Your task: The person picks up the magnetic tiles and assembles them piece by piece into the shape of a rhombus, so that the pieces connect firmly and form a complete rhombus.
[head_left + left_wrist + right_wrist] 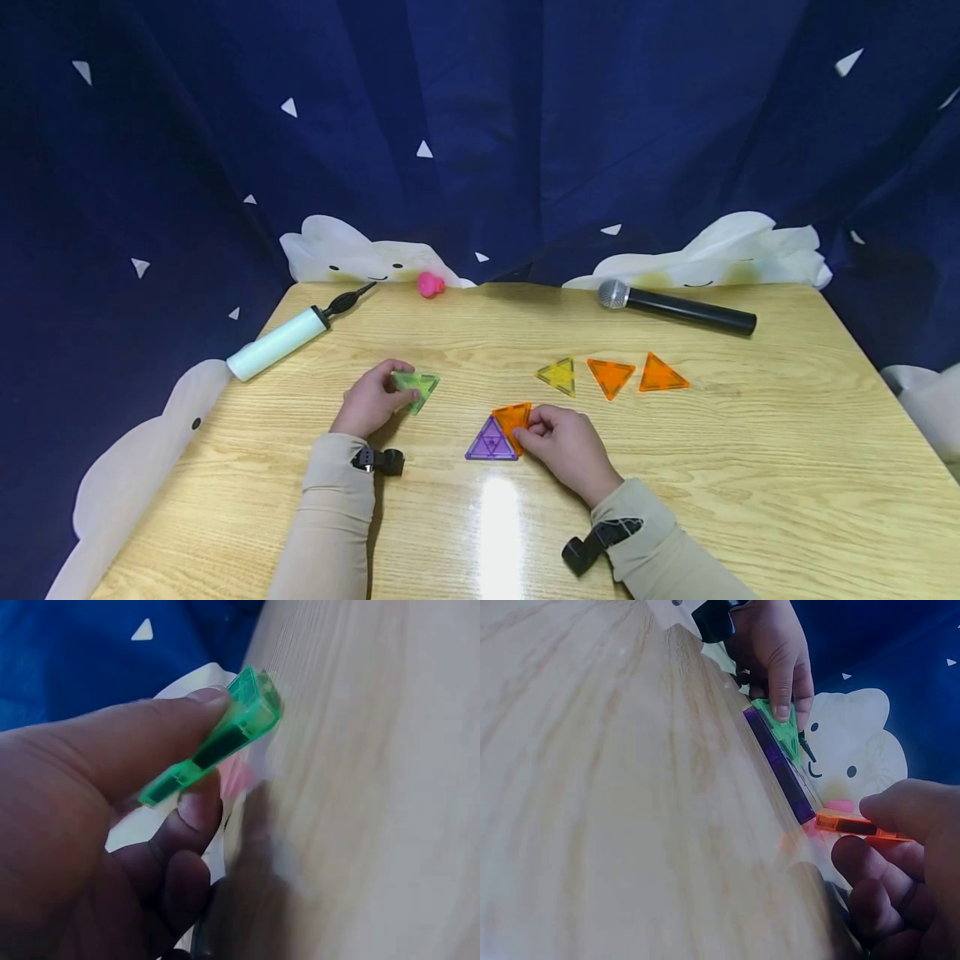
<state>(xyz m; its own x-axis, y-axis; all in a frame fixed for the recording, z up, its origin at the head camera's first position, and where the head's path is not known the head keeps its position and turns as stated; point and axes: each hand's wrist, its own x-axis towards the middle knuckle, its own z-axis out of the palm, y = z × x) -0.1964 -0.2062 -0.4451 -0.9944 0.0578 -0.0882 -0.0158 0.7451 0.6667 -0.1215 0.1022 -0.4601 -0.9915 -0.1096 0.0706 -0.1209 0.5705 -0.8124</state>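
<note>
My left hand (pixel 372 398) pinches a green translucent triangular tile (pixel 422 387) between thumb and fingers. In the left wrist view that green tile (pixel 225 739) is seen edge-on, raised off the wooden table. With thumb and fingertips my right hand (pixel 567 443) pinches an orange triangular tile (pixel 512 418). One side of the orange tile meets a purple triangular tile (pixel 491 442) that lies on the table. The right wrist view shows the orange tile (pixel 847 824) touching a corner of the purple tile (pixel 780 765), with the green tile (pixel 781 731) behind.
Right of centre lie a yellow triangular tile (pixel 558 377) and two orange tiles, one (pixel 611 377) left of the other (pixel 662 373). A microphone (pixel 686 311) lies at the back right. A hand pump (pixel 281 340) and a pink object (pixel 430 285) are at the back left.
</note>
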